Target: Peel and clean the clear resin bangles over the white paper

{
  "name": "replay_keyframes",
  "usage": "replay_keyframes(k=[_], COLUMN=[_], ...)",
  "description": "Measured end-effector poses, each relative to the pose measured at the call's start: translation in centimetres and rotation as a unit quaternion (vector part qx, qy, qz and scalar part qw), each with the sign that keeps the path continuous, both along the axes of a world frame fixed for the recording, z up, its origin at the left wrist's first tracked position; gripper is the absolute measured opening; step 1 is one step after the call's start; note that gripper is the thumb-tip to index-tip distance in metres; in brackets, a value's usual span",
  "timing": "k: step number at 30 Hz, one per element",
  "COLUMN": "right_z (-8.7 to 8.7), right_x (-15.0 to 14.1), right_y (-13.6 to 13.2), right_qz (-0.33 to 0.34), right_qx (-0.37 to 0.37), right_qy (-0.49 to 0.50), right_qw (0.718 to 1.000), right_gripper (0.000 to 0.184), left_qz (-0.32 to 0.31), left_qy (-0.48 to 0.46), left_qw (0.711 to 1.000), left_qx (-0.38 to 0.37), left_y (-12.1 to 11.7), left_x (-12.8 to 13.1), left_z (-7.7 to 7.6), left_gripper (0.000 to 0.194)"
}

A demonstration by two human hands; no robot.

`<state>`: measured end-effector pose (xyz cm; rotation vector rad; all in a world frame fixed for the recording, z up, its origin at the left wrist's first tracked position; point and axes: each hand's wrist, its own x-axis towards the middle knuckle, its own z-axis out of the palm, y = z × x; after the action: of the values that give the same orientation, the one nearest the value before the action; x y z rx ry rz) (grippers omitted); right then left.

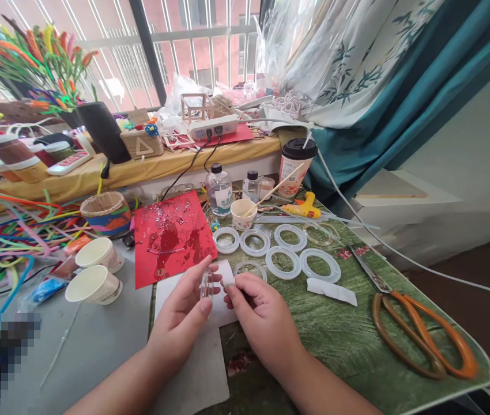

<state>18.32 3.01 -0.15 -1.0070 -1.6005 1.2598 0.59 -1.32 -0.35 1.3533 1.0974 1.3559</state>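
Clear ring (204, 285) (glossy) in left hand (181, 314), frosted rings (283, 250) beyond

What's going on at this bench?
A person is working bare-handed: the left hand holds a clear ring on edge between thumb and fingers, and the right hand pinches what looks like a white scrap close to it. Beyond the hands, translucent rings lie on the green tabletop, near a paper cup with a stick in it. A red sheet with glossy patches lies to the left.
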Motion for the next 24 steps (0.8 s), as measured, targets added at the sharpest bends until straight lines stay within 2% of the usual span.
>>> replay_keyframes(k=[3,5,7,11,15,16,20,24], right_z=[0.0,0.0,0.0,-0.1,-0.1,-0.1,0.1,0.2], right_x=[-0.1,-0.2,-0.4,-0.7,-0.5,-0.4,-0.1,-0.1], right_y=[-0.1,-0.2,-0.4,-0.9,-0.6,-0.5,-0.2,-0.3], right_qz=[0.057,0.089,0.082,0.083,0.072,0.071,0.087,0.050], right_qx=[-0.098,-0.142,-0.114,0.016,-0.039,-0.032,0.085,0.075], right_qy=[0.070,0.119,0.121,0.059,0.085,0.089,0.076,0.070], right_qw=[0.991,0.979,0.983,0.995,0.993,0.993,0.990,0.993], right_gripper=[0.029,0.027,0.026,0.029,0.024,0.024,0.023,0.024], left_qz=[-0.005,-0.028,-0.030,0.018,0.005,-0.002,0.003,-0.003], left_qy=[0.158,0.211,0.225,0.209,0.219,0.214,0.145,0.120], left_qw=[0.986,0.975,0.972,0.978,0.975,0.977,0.989,0.992], left_qx=[0.054,0.070,0.063,0.014,0.015,0.013,-0.027,-0.039], left_y=[0.0,0.1,0.3,0.5,0.1,0.0,-0.5,-0.8], left_x=[-0.1,-0.1,-0.1,0.0,0.4,0.5,0.8,0.8], left_z=[0.1,0.0,-0.3,-0.6,-0.4,-0.4,-0.4,-0.5], left_gripper=[0.050,0.051,0.052,0.041,0.042,0.042,0.039,0.040])
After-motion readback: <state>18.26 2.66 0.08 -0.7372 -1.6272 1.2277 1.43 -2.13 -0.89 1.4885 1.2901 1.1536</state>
